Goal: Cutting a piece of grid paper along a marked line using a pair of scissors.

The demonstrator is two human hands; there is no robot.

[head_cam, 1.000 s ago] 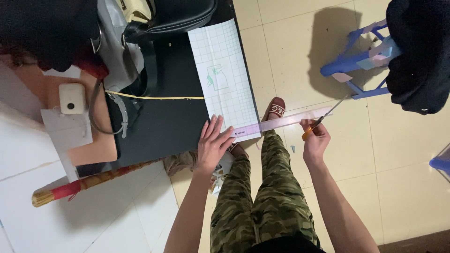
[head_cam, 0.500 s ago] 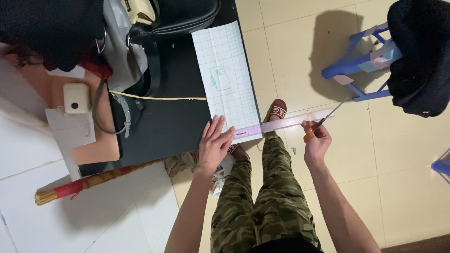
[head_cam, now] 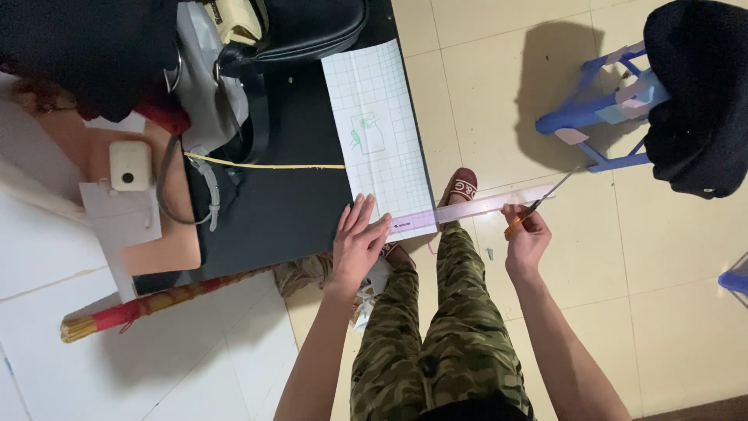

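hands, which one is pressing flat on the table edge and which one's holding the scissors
The left hand lies flat, fingers spread, on the gridded sheet at the black table's edge. The right hand grips orange-handled scissors out over the floor.

This looks like a room in a home put to craft work. The floor is pale square tile, and a dark worktop carries everyday clutter: a black handbag, a grey strap, a small white gadget. A blue plastic stool stands nearby with dark cloth heaped on it, and a broom lies on the floor.
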